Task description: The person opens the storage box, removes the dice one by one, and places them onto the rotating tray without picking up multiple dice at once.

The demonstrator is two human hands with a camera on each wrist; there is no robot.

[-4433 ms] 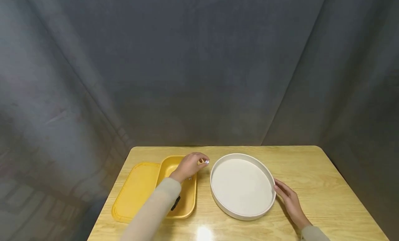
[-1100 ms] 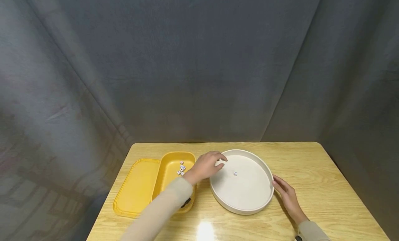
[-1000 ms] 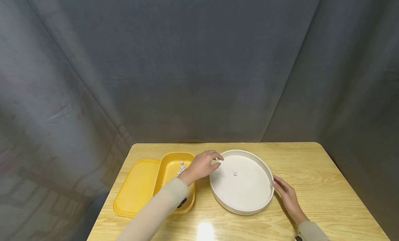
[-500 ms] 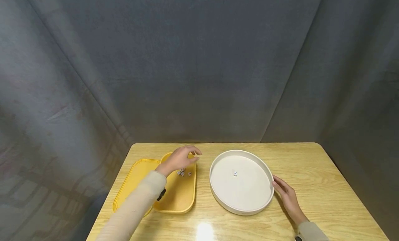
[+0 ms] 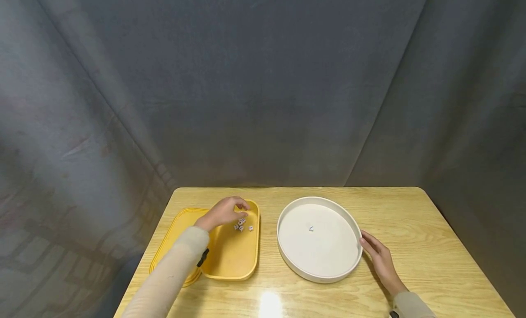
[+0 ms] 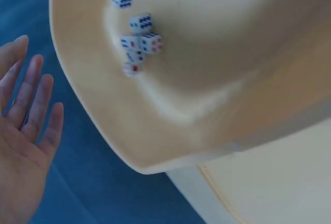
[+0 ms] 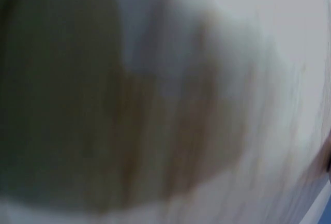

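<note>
left hand (image 5: 222, 212) open, over dice (image 5: 242, 225) | right hand (image 5: 380, 261) flat against white tray (image 5: 287, 256)

L hand (image 5: 222, 213) is back over the yellow box (image 5: 234, 258), fingers open just above the dice cluster (image 5: 242, 225); 4.4 s ago it pinched a die near the white tray's (image 5: 287, 258) left rim, ~1 s ago it hung over that rim. One die (image 5: 311, 228) now lies inside the tray, which was bare at first. Head cam view sits slightly lower w/ table a bit higher in frame.
</note>
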